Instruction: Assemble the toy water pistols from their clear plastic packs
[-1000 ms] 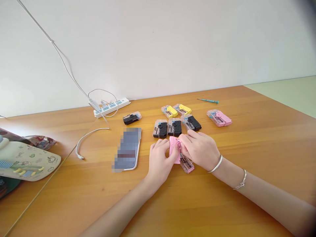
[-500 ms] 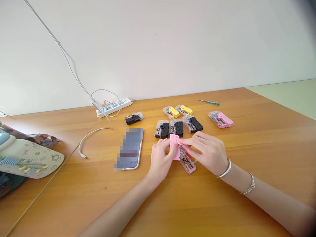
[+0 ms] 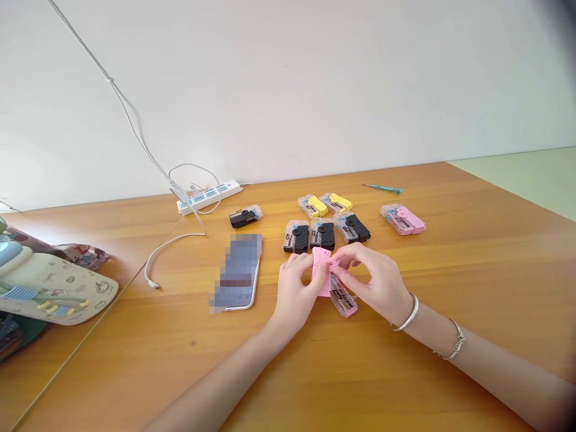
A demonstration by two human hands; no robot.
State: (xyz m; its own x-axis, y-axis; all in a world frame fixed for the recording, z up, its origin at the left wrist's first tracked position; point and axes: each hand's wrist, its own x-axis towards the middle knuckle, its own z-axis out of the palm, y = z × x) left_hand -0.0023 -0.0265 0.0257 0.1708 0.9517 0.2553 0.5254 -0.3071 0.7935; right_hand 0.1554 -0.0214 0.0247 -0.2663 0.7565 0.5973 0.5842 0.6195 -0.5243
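Observation:
A pink and clear folding toy water gun point(image 3: 344, 297), partly unfolded, is between my hands above the table. My left hand point(image 3: 294, 288) grips its pink part, thumb on the near face. My right hand point(image 3: 375, 279) has thumb and index finger pinched at the round pink pivot; the fingertips partly cover it. The clear section with black lettering slants down toward me, below the right fingers. Just beyond my hands lie black folded water guns point(image 3: 321, 234), with yellow ones point(image 3: 314, 206) behind them. A folded pink one point(image 3: 402, 219) rests to the right.
A phone point(image 3: 238, 273) lies left of my hands. Farther left are a white charging cable point(image 3: 155, 252), a power strip point(image 3: 209, 198) and a pale patterned bottle or case point(image 3: 72, 282). One black water gun point(image 3: 245, 216) sits apart. A small teal screwdriver point(image 3: 382, 188) lies near the wall.
My right fingers have shifted slightly at the pivot, showing more of the round disc. The pink part has moved a little right and down with my left hand.

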